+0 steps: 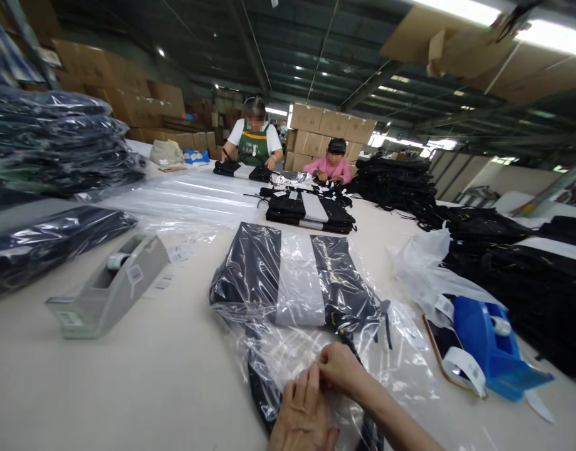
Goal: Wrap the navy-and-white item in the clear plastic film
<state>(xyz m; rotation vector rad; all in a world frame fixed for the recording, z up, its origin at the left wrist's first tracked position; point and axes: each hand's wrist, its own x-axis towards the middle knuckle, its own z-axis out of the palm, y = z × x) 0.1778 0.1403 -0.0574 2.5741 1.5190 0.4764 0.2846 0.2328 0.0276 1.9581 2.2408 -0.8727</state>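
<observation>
Evidently, the left hand point(301, 410) lies flat on the clear bag point(285, 351) — the right hand point(341, 368) pinches its film.

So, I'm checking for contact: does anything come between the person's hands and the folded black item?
Yes: clear plastic covers the black item, and its loose near part lies at the left hand and right hand.
</observation>
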